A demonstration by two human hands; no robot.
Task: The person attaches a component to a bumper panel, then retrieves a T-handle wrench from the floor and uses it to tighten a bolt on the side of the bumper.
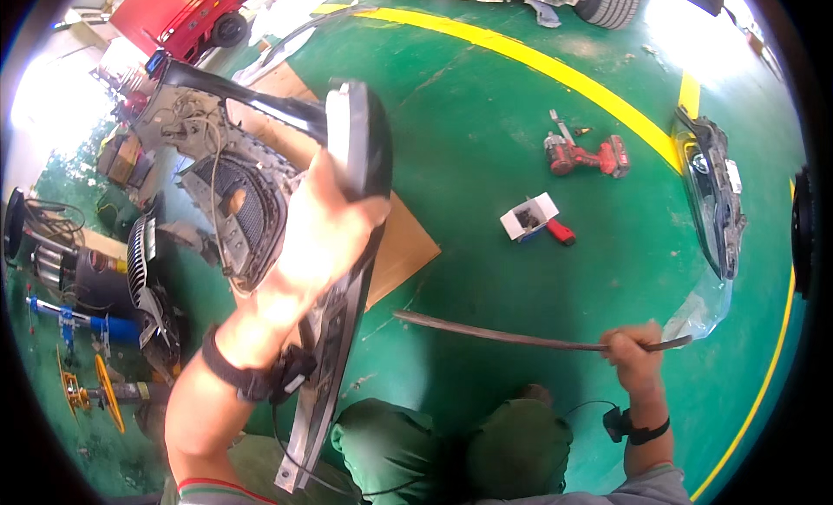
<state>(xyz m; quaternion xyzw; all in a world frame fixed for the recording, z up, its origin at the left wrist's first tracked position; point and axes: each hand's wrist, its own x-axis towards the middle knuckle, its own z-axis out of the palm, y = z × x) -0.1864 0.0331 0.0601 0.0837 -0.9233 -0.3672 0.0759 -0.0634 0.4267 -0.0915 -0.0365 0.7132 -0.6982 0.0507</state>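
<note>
A black car door [260,171] stands tilted at my left, its inner side with wiring and a round mesh part showing. My left hand [328,214] is closed over the door's edge, beside a pale strip near its top; some fingers are hidden behind it. Out to the right, my right hand [633,353] is wrapped round a long, thin, dark strip [495,333] near its right end. The strip's other end reaches toward the door, held above the floor and slightly bowed. I cannot make out what the strip is made of.
Ahead on the green floor lie a red cordless power tool [586,155], a small white box [529,217] of dark bits and a red-handled item [561,233]. A headlight [711,193] lies right. Cardboard [408,249] is under the door; a grille [149,284] and equipment crowd the left.
</note>
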